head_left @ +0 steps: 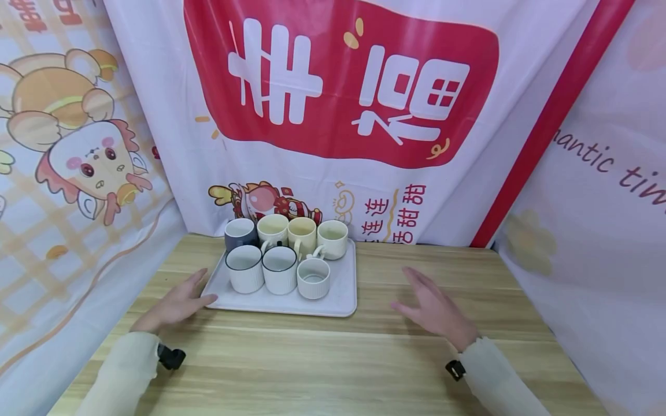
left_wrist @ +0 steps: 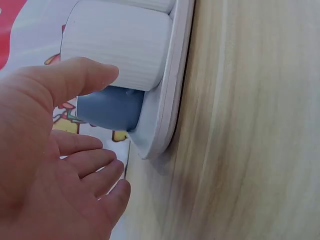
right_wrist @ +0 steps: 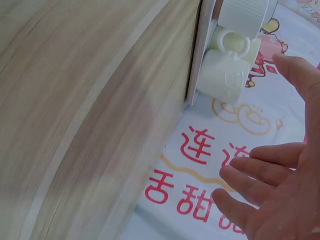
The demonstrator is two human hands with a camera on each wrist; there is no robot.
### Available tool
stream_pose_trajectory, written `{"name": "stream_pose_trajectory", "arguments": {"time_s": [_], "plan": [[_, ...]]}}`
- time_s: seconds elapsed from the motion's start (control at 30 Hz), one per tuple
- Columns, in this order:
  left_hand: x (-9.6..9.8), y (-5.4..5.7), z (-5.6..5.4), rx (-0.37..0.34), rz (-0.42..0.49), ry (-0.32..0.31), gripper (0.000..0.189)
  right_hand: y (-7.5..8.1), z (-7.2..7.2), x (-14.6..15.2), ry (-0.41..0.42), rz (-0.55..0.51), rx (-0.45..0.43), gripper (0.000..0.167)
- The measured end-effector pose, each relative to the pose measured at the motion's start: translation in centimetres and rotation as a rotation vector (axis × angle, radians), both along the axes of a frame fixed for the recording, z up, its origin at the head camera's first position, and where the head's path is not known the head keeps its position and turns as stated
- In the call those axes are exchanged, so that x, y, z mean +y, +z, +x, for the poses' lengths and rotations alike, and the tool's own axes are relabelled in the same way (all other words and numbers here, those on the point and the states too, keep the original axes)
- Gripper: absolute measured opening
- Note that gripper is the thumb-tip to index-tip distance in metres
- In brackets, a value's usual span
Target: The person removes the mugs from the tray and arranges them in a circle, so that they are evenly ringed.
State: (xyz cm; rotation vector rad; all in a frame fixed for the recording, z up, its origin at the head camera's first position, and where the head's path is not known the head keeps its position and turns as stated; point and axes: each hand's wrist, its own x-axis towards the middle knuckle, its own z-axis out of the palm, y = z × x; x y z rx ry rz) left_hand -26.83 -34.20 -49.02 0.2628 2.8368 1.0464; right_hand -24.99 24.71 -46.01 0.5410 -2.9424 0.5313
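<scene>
A white tray (head_left: 338, 303) lies on the wooden table with several mugs on it. In its back row stand a dark blue mug (head_left: 242, 234), a cream mug (head_left: 273, 232), a yellow mug (head_left: 303, 234) and a pale green-white mug (head_left: 333, 240). The front row has two white ribbed mugs with dark rims (head_left: 247, 274) and a shorter white ribbed cup (head_left: 314, 283). My left hand (head_left: 179, 300) is at the tray's left edge, fingers extended and thumb spread, holding nothing. My right hand (head_left: 434, 303) hovers right of the tray, apart from it, fingers loosely straight, holding nothing.
Printed cloth hangs behind the table, with a red panel (head_left: 343, 75) and large white characters. More cloth sheets (head_left: 73, 144) enclose the left and right sides. Wooden tabletop (head_left: 322, 370) stretches in front of the tray and to its right.
</scene>
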Motion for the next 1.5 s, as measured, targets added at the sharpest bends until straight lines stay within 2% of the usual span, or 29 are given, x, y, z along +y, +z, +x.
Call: {"name": "stream_pose_trajectory", "arguments": {"time_s": [0.27, 0.4, 0.6, 0.77, 0.87, 1.13, 1.37, 1.5], "plan": [[-0.9, -1.0, -0.6, -0.085, 0.176, 0.022, 0.089, -0.1, -0.7, -2.5, 0.024, -0.133, -0.105, 0.099], [-1.1, -1.4, -0.8, -0.109, 0.232, 0.044, 0.087, -0.1, -1.1, -4.2, 0.063, -0.162, -0.106, 0.096], [-1.4, -2.2, -1.2, -0.1, 0.322, 0.045, 0.083, -0.1, -2.1, -7.0, 0.097, -0.19, -0.08, 0.094], [-1.7, -2.8, -1.3, -0.097, 0.381, 0.041, 0.082, -0.1, -3.0, -9.3, 0.067, -0.232, -0.14, 0.094], [-1.8, -2.8, -1.3, -0.104, 0.391, 0.05, 0.082, -0.2, -3.6, -10.6, 0.069, -0.252, -0.15, 0.093], [-1.4, -2.5, -1.0, -0.114, 0.349, 0.06, 0.082, -1.0, -5.5, -13.5, 0.101, -0.33, -0.155, 0.092], [-1.2, -2.4, -0.9, -0.097, 0.357, 0.047, 0.081, -1.9, -6.5, -15.2, 0.102, -0.406, -0.167, 0.095], [-1.2, -2.5, -0.9, -0.11, 0.359, 0.064, 0.082, -2.7, -7.0, -16.2, 0.1, -0.454, -0.161, 0.097]]}}
